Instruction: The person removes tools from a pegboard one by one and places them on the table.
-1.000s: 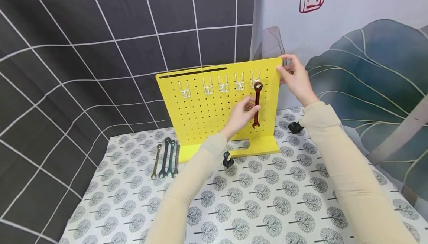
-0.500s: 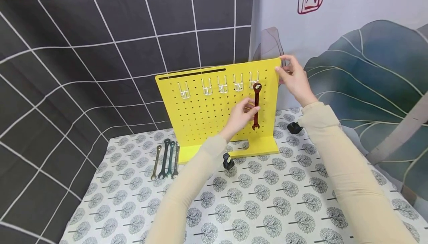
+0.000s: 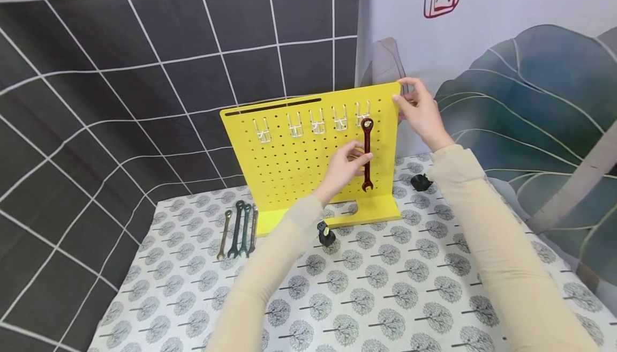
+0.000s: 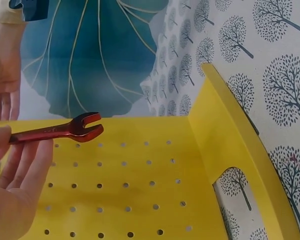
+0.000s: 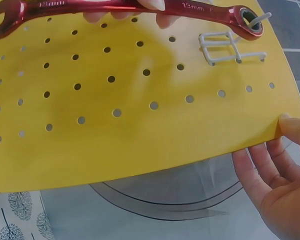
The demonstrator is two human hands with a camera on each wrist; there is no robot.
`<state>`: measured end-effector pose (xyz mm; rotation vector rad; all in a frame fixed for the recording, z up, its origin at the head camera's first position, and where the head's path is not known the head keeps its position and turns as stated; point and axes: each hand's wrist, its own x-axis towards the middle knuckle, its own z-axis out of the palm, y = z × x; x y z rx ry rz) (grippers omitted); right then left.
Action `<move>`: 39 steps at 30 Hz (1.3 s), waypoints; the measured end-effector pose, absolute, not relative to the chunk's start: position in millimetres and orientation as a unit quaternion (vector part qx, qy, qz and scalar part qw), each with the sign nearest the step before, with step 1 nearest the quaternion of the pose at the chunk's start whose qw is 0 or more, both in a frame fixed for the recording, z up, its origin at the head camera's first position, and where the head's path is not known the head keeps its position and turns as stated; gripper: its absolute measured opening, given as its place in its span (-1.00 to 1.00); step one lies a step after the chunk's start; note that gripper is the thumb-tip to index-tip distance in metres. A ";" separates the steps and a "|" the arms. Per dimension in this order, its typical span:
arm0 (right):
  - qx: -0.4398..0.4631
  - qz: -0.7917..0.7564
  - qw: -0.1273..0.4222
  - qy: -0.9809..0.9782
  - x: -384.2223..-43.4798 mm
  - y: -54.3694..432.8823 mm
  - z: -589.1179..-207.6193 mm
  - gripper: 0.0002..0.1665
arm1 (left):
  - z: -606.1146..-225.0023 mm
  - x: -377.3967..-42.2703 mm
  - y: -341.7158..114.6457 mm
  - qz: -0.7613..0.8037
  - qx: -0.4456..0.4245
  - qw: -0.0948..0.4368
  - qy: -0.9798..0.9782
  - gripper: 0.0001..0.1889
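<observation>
My left hand [image 3: 341,170] pinches the shaft of a red ratchet wrench [image 3: 367,156] between thumb and fingers. The wrench hangs upright in front of the yellow pegboard [image 3: 308,164], ring end up and open jaw down. In the right wrist view a prong of the rightmost white hook [image 5: 225,47] passes through the wrench's ring [image 5: 250,22]. At the board's upper right corner, my right hand [image 3: 423,115] grips the edge, thumb on the front and fingers behind, as the right wrist view shows [image 5: 280,175].
Several more white hooks [image 3: 317,121] line the board's upper part. Left of its base lie several wrenches [image 3: 238,229] side by side on the tree-patterned cloth [image 3: 361,298]. Black objects [image 3: 325,234] sit at my wrists. A dark gridded curtain [image 3: 144,73] stands behind.
The view shifts slightly, moving the scene a little left. Both hands keep their holds, and the wrench stays at the rightmost hook.
</observation>
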<state>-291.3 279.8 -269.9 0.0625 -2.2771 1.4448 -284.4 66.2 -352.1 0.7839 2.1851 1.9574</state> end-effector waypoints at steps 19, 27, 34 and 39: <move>0.029 0.514 0.229 -0.826 -291.1 284.2 -267.6 -0.48 | -334.8 -280.0 55.7 0.628 0.260 0.070 0.730 -0.69; 0.031 0.513 0.225 -0.828 -291.1 281.3 -272.9 -0.48 | -332.3 -271.8 51.4 0.615 0.272 0.079 0.736 -0.70; 0.035 0.519 0.217 -0.826 -292.8 277.6 -271.0 -0.48 | -325.9 -267.3 45.6 0.591 0.300 0.081 0.745 -0.70; 0.026 0.527 0.215 -0.822 -292.4 280.2 -270.6 -0.49 | -313.8 -262.4 39.9 0.574 0.320 0.089 0.749 -0.68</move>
